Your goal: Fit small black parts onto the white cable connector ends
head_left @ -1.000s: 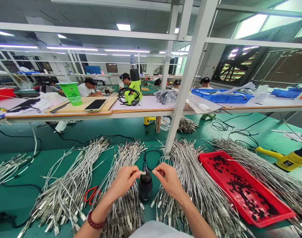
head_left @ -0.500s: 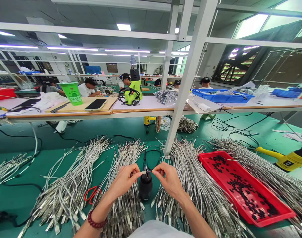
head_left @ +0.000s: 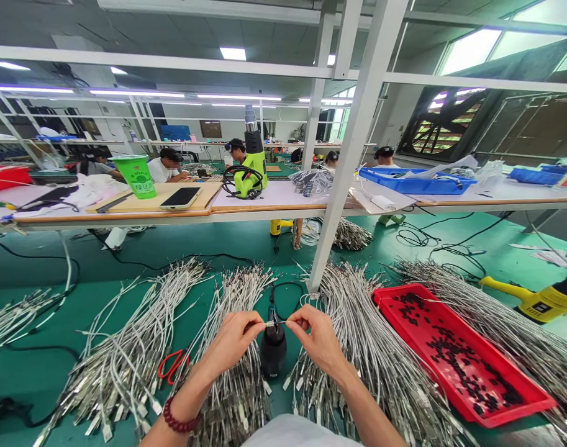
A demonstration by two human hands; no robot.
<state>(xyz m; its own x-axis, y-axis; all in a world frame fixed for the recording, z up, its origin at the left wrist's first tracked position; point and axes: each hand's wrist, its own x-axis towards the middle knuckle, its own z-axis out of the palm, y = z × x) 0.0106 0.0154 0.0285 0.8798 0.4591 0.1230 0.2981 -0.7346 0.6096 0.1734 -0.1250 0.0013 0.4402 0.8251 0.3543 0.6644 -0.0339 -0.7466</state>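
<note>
My left hand [head_left: 239, 334] pinches one side of a small, thin cable piece [head_left: 271, 324] with thumb and index finger. From the other side, my right hand [head_left: 315, 332] grips its thin end between closed fingertips. The piece is stretched level between both hands, too small to make out in detail. Right behind and below it stands a rounded black tool [head_left: 272, 355] with a shiny metal tip. Bundles of white cables with metal plugs lie on either side: one bundle [head_left: 236, 304] beneath my left hand, another [head_left: 358, 310] beside my right.
A red tray [head_left: 479, 323] with small black parts lies at the right. Beyond it is a yellow heat gun [head_left: 548, 301]. Red-handled scissors [head_left: 171, 365] lie at the left. A white post [head_left: 343, 180] rises ahead; a shelf holds a green heat gun [head_left: 253, 164] and phone [head_left: 181, 197].
Hardly anything differs. The fingers of my left hand have shifted slightly around the small cable piece; my right hand stays in place.
</note>
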